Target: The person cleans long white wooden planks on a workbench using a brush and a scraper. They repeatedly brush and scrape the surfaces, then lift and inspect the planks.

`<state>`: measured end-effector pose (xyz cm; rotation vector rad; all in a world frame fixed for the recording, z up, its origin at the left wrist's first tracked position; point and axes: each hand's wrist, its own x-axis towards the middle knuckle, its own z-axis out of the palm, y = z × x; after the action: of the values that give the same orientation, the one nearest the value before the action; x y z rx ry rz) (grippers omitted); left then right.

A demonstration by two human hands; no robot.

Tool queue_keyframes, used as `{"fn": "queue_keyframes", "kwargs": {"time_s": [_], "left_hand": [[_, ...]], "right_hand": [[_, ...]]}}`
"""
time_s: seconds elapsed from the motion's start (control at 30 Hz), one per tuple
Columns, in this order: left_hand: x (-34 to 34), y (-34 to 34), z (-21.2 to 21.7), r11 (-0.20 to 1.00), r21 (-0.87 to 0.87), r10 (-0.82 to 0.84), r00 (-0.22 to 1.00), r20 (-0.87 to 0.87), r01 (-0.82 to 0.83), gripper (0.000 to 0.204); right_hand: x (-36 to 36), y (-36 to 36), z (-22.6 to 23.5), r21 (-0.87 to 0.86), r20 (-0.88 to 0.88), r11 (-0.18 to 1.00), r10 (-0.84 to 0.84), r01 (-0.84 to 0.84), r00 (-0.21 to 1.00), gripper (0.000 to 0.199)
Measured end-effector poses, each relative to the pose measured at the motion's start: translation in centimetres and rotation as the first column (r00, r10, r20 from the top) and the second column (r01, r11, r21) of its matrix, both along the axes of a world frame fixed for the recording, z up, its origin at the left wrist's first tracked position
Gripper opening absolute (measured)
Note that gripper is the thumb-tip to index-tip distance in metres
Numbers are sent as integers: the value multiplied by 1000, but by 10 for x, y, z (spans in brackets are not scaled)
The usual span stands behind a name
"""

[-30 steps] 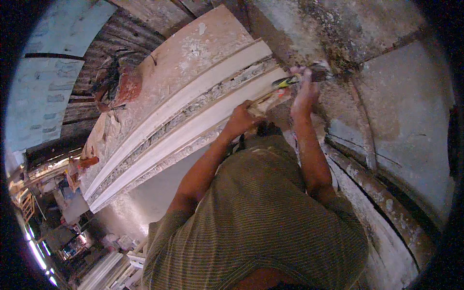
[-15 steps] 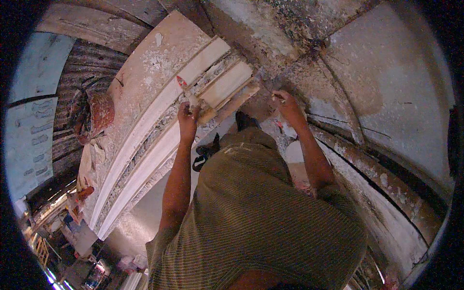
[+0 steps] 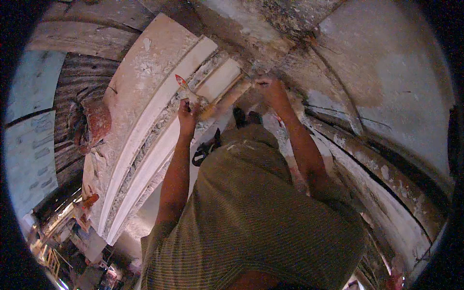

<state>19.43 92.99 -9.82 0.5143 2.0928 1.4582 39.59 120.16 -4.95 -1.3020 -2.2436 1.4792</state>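
Observation:
My left hand (image 3: 187,115) is closed round a flat paintbrush (image 3: 191,95) with a red-tipped handle. Its handle points up and away to the left, and its bristle end lies over the long white moulding strips (image 3: 164,140). These pale, ridged strips curve along a board, with rough grey crumbly material in the groove between them. My right hand (image 3: 274,92) is just past the squared far end of the strips, fingers pinched together. What it pinches, if anything, is too small to make out, and I cannot tell whether it touches the strips.
The dusty, whitish-splashed board (image 3: 140,63) lies under the strips. A reddish container (image 3: 98,121) stands left of it, near pale blue panels (image 3: 36,150). A stained wall (image 3: 386,67) rises at right, with long pipe-like pieces (image 3: 377,159) along its foot. A dark shoe (image 3: 207,149) is below.
My right hand has moved up and left, toward the far end of the strips. The brush in my left hand shows more of its handle. The view has shifted slightly.

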Motion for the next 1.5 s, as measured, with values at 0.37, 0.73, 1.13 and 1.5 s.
{"fn": "queue_keyframes", "kwargs": {"time_s": [0.37,0.73,1.13,1.5], "left_hand": [[4,18,21,999,-1,36,998,48,-36,23],[-4,0,-8,989,124,60,986,159,-81,26],[-4,-2,1,999,15,42,995,92,-43,19],[-4,-4,-2,999,31,14,1000,26,-15,28]], "right_hand": [[-35,28,-59,127,-12,990,60,-58,998,30],[-55,91,-9,195,47,900,389,-390,920,28],[-22,109,40,91,2,934,347,-345,938,32],[-36,96,-76,108,-285,986,154,-128,946,30]]}}
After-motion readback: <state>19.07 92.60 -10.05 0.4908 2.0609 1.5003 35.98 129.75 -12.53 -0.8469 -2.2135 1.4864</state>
